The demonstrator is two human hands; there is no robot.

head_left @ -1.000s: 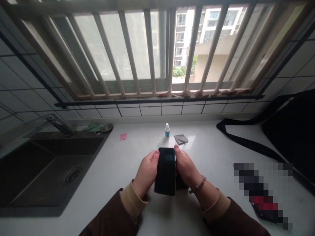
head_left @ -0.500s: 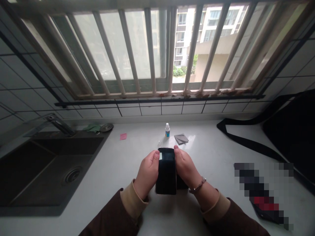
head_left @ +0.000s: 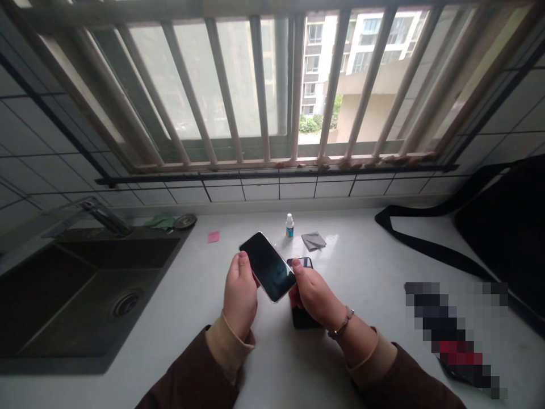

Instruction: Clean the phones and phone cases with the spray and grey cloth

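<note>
A black-screened smartphone is held up between my two hands, tilted with its top toward the upper left. My left hand grips its left edge, thumb along the front. On the lower right corner, my right hand closes with its thumb at the edge. Beneath the right hand a second dark phone lies on the counter, partly covered by that hand. Beyond the phones stand a small white bottle with a blue label and a folded grey cloth.
To the left is a dark sink with a faucet. A pink slip lies on the white counter. At right are a black bag, its strap and a blurred-out dark object. A barred window rises behind.
The held phone has turned from upright to a leftward slant and moved up and left, with my left hand shifting along. More of the phone on the counter now shows.
</note>
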